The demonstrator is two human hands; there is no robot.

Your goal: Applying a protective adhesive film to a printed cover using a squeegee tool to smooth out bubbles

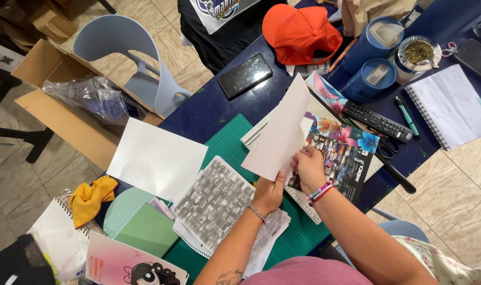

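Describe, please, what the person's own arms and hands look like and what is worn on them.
Both forearms are bare, with no sleeves reaching them. The left hand has a thin silver chain bracelet at the wrist, and a dark tattoo shows on the forearm near the elbow. The right hand wears stacked beaded bracelets in pink, white, blue and red.

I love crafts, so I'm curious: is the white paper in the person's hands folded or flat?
Folded, it seems: the white paper shows a slanted crease with one layer over another. The left hand grips its bottom edge; the right hand pinches beside it.
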